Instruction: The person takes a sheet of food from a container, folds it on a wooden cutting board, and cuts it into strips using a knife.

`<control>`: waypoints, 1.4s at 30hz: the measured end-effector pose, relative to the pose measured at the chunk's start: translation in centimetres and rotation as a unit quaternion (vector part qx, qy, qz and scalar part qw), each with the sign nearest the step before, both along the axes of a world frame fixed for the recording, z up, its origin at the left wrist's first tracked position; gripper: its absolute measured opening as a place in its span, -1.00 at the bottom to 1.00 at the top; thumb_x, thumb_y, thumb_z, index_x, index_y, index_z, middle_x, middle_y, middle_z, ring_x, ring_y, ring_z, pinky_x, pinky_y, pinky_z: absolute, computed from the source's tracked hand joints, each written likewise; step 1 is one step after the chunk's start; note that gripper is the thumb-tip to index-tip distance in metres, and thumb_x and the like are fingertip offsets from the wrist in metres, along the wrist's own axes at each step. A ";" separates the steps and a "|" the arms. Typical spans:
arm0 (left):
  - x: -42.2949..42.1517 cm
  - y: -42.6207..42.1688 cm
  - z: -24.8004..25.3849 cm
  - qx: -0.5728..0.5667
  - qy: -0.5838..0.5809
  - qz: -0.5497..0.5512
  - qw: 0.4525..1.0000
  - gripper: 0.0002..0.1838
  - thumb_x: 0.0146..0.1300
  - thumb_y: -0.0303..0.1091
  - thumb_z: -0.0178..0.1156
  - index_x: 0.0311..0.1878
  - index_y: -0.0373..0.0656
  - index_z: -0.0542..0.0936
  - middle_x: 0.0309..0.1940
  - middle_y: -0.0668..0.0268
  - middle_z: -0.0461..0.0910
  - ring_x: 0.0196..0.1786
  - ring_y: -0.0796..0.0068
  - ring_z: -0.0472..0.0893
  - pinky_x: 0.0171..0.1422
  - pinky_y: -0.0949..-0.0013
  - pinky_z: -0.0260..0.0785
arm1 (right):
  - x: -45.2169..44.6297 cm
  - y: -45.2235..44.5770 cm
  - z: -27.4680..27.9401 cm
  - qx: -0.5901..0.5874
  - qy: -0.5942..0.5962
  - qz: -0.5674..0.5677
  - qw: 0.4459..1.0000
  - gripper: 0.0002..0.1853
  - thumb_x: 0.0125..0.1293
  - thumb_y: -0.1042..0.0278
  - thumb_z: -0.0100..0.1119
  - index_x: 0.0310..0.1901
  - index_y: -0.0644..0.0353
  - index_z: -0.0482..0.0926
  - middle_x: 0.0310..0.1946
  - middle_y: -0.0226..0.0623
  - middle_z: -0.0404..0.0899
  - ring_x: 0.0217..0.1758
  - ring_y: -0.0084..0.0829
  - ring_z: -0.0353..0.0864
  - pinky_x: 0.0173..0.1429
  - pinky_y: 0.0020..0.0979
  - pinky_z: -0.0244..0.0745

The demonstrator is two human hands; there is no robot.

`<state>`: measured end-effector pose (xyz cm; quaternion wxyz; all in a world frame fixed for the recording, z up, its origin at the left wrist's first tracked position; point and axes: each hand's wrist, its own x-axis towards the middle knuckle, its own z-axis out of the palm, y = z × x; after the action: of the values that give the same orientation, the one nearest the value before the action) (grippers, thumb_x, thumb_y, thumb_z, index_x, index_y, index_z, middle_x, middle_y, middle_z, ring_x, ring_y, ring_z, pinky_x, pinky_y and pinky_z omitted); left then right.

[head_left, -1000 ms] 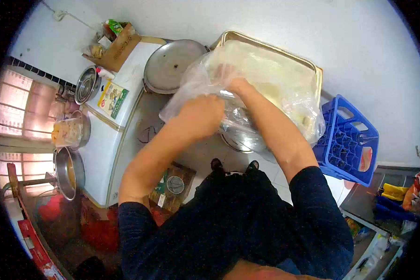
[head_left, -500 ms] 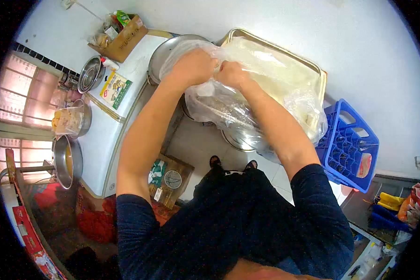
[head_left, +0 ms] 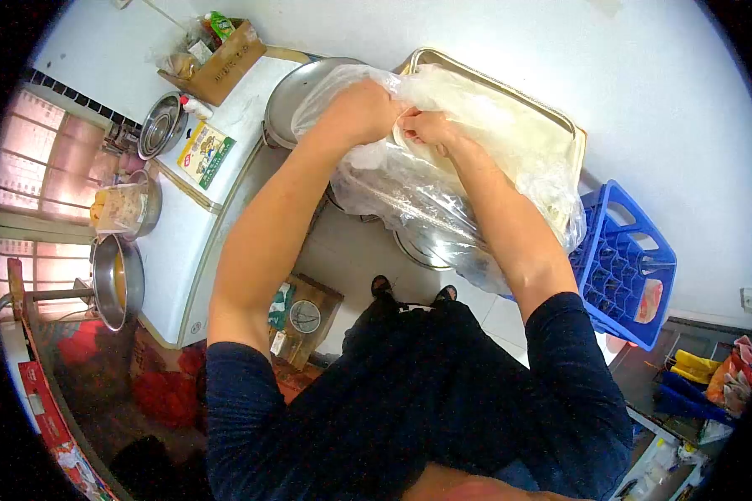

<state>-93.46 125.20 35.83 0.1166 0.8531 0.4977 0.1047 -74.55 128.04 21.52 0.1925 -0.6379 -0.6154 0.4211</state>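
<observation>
A round metal lid (head_left: pixel 292 92) lay left of the left hand (head_left: pixel 366 110), a blue plastic crate (head_left: pixel 627 271) well right of the right hand (head_left: pixel 430 128). Both hands, fingers curled tight, gripped crinkled clear film (head_left: pixel 430 196) spread beneath them, over a rectangular tray (head_left: pixel 578 154).

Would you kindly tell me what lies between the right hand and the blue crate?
In the head view, a tray partly covered by clear plastic lies between the right hand and the blue crate; the right forearm also crosses there.
</observation>
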 end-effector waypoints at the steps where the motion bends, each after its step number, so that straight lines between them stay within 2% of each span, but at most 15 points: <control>1: 0.2 0.4 0.4 -0.070 0.037 -0.008 0.997 -0.40 0.54 0.12 0.13 -0.27 -0.28 0.81 -0.36 -0.09 0.80 -0.22 -0.02 0.82 0.01 -0.04 0.64 | 0.0 -0.2 0.5 -0.028 0.012 -0.003 1.000 -0.72 0.53 0.05 0.30 -0.20 0.09 0.73 -0.35 -0.45 0.68 -0.31 -0.55 0.56 -0.19 -0.39 0.51; 5: 1.6 -0.2 2.5 -0.297 0.025 0.087 0.951 -0.34 0.51 0.22 0.17 -0.25 -0.29 0.81 -0.50 0.05 0.78 -0.35 0.22 0.82 -0.24 0.12 0.68 | -0.1 -1.4 1.4 -0.075 0.122 -0.048 0.988 -0.77 0.54 0.12 0.32 -0.20 0.09 0.70 -0.32 -0.52 0.65 -0.31 -0.61 0.51 -0.21 -0.47 0.45; 7: 1.1 0.8 0.7 -0.299 0.008 0.062 0.952 -0.38 0.54 0.16 0.18 -0.12 -0.34 0.80 -0.50 0.08 0.76 -0.40 0.26 0.79 -0.35 0.22 0.65 | 0.1 -1.5 1.0 -0.085 0.246 -0.067 0.963 -0.78 0.55 0.12 0.34 -0.21 0.06 0.70 -0.31 -0.54 0.63 -0.30 -0.63 0.52 -0.18 -0.49 0.48; 11: 0.2 2.2 -3.6 -0.372 -0.224 0.076 0.897 -0.54 0.55 -0.06 0.27 0.14 -0.33 0.75 -0.20 0.11 0.81 -0.31 0.33 0.79 -0.31 0.24 0.67 | 0.8 -0.1 -3.0 -0.089 0.223 -0.091 0.967 -0.83 0.57 0.15 0.33 -0.18 0.02 0.70 -0.29 -0.56 0.60 -0.23 -0.65 0.48 -0.15 -0.52 0.43; 13: -0.1 2.1 -4.2 -0.338 -0.275 0.089 0.895 -0.56 0.55 -0.10 0.28 0.19 -0.31 0.72 -0.18 0.15 0.81 -0.30 0.34 0.78 -0.33 0.25 0.64 | 0.4 -0.8 -2.7 -0.103 0.369 -0.083 0.920 -0.86 0.57 0.19 0.32 -0.18 -0.01 0.70 -0.30 -0.58 0.59 -0.25 -0.65 0.43 -0.15 -0.52 0.36; 14: -0.3 2.2 -4.4 -0.327 -0.292 0.093 0.894 -0.57 0.55 -0.11 0.28 0.20 -0.31 0.72 -0.17 0.16 0.81 -0.30 0.35 0.78 -0.33 0.26 0.63 | 0.1 -0.9 -2.5 -0.099 0.300 -0.120 0.941 -0.86 0.58 0.20 0.31 -0.19 -0.02 0.69 -0.32 -0.59 0.57 -0.29 -0.62 0.38 -0.17 -0.51 0.30; 20: 0.6 0.7 -0.3 -0.336 -0.059 0.130 0.931 -0.58 0.54 -0.03 0.25 0.11 -0.21 0.80 -0.26 0.15 0.79 -0.35 0.40 0.75 -0.42 0.25 0.51 | 0.8 -0.9 -0.2 -0.096 0.259 -0.177 0.945 -0.78 0.60 0.22 0.26 -0.10 0.22 0.68 -0.20 -0.33 0.70 -0.12 -0.47 0.75 0.01 -0.46 0.75; 23: 1.0 0.7 -1.1 -0.329 -0.118 0.092 0.932 -0.58 0.53 -0.01 0.23 0.05 -0.18 0.82 -0.25 0.12 0.82 -0.23 0.32 0.80 -0.26 0.13 0.58 | 1.2 -1.2 0.7 -0.104 0.302 -0.201 0.926 -0.78 0.58 0.24 0.25 -0.05 0.24 0.71 -0.18 -0.30 0.73 -0.19 -0.44 0.78 0.00 -0.38 0.80; 25: 1.3 0.6 -3.2 -0.083 -0.221 -0.117 0.965 -0.62 0.51 -0.06 0.25 0.07 -0.17 0.80 -0.16 0.09 0.84 -0.06 0.16 0.81 0.00 0.05 0.62 | 0.9 -2.8 3.5 -0.087 0.303 -0.205 0.927 -0.79 0.57 0.26 0.25 -0.06 0.23 0.71 -0.19 -0.28 0.75 -0.20 -0.44 0.78 -0.01 -0.37 0.80; 27: 1.9 0.7 -3.9 -0.092 -0.187 -0.140 0.968 -0.67 0.48 -0.15 0.24 0.12 -0.11 0.78 -0.03 0.06 0.83 0.09 0.00 0.78 0.22 0.00 0.58 | 0.9 -3.1 4.5 -0.070 0.304 -0.209 0.927 -0.81 0.56 0.27 0.25 -0.07 0.23 0.71 -0.20 -0.27 0.76 -0.21 -0.44 0.79 -0.03 -0.36 0.81; 33: 2.3 1.3 -7.2 -0.052 0.147 -0.098 0.983 -0.67 0.35 -0.36 0.26 0.15 0.03 0.77 0.05 0.04 0.82 0.12 -0.07 0.80 0.24 -0.08 0.61 | 2.3 -3.0 1.3 -0.063 0.379 -0.210 0.899 -0.75 0.55 0.18 0.34 -0.07 0.22 0.74 -0.19 -0.19 0.81 -0.26 -0.39 0.84 -0.12 -0.33 0.86; 35: 2.1 1.2 -7.1 -0.067 0.184 -0.110 0.975 -0.64 0.31 -0.38 0.28 0.17 0.05 0.76 0.05 0.04 0.82 0.14 -0.07 0.80 0.24 -0.08 0.62 | 5.4 0.5 -6.3 0.178 0.175 0.032 0.968 -0.76 0.57 0.23 0.31 -0.05 0.27 0.74 -0.16 -0.15 0.81 -0.24 -0.36 0.86 -0.10 -0.31 0.88; 36: 2.0 0.8 -6.5 -0.063 0.197 -0.116 0.971 -0.66 0.30 -0.39 0.28 0.14 0.01 0.76 0.06 0.03 0.82 0.14 -0.09 0.80 0.23 -0.08 0.63 | 6.9 2.3 -10.1 0.315 0.084 0.101 0.940 -0.76 0.58 0.25 0.30 -0.03 0.30 0.74 -0.15 -0.13 0.81 -0.22 -0.35 0.86 -0.09 -0.30 0.89; 38: 1.7 1.4 -7.3 -0.055 0.243 -0.154 0.956 -0.70 0.35 -0.41 0.22 0.10 -0.08 0.75 0.07 0.01 0.81 0.15 -0.15 0.79 0.21 -0.09 0.63 | 7.9 2.2 -10.2 0.375 0.052 0.128 0.917 -0.75 0.59 0.26 0.28 -0.03 0.31 0.74 -0.15 -0.12 0.81 -0.21 -0.34 0.86 -0.09 -0.30 0.89; 42: 3.0 0.4 -6.2 -0.080 0.261 -0.094 0.957 -0.64 0.50 -0.31 0.06 0.19 -0.18 0.70 0.14 0.01 0.79 0.22 -0.18 0.76 0.30 -0.12 0.61 | 10.0 -1.1 -1.7 0.252 0.053 0.069 0.964 -0.68 0.53 0.22 0.34 0.06 0.33 0.78 -0.04 -0.11 0.83 -0.02 -0.31 0.83 0.12 -0.24 0.71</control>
<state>-90.43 125.58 29.61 0.0600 0.8814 0.4353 -0.1733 -64.55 126.96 19.79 0.3500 -0.5012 -0.7333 0.2978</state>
